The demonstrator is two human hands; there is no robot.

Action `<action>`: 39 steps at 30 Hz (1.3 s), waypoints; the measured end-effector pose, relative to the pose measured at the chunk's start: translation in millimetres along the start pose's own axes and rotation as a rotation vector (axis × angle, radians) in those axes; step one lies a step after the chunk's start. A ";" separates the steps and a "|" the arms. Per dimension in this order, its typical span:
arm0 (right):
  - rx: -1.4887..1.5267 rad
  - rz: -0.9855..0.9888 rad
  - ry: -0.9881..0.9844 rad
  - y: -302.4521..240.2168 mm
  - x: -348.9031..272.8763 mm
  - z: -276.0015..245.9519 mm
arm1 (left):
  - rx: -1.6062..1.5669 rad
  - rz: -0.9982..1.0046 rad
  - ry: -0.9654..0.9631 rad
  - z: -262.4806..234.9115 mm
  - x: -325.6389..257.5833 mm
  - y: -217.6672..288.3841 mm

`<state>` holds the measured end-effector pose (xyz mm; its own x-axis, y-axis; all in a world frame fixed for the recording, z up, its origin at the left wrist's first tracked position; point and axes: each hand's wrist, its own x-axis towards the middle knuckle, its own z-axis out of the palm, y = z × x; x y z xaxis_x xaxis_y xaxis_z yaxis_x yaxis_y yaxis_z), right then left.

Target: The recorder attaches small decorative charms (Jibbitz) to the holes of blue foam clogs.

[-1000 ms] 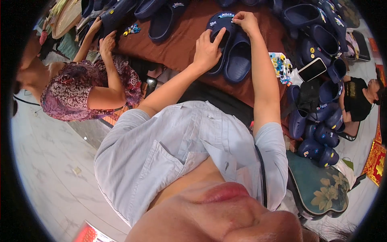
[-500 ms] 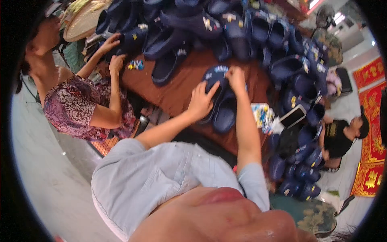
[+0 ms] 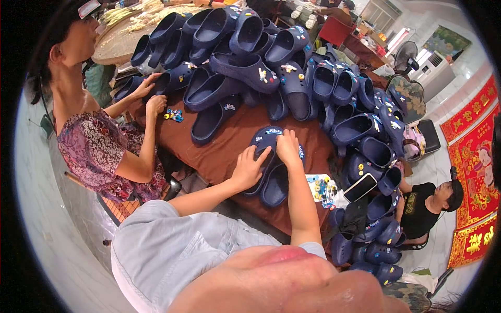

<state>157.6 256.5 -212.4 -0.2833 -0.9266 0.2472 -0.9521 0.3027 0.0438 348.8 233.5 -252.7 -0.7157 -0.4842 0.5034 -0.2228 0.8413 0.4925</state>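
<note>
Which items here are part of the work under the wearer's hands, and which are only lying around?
In hand:
- left hand and right hand, both resting on the pair of navy clogs
- sheet of small coloured charms beside that pair

Lying about:
- heap of navy clogs
- dark phone on the clogs at right
- standing fan
- brown table cover

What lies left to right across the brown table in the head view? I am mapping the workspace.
Co-worker's hands → small loose charms → left hand → right hand → charm card → phone.
</note>
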 end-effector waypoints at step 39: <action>-0.300 0.737 0.344 91.8 -287.6 -7.3 | 0.060 0.157 0.113 -3.7 -7.4 1.1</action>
<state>152.5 552.5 -272.4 -0.7190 -0.3672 0.5900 -0.4552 0.8904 -0.0006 356.4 237.2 -253.2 -0.6664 -0.3671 0.6490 -0.1559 0.9198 0.3602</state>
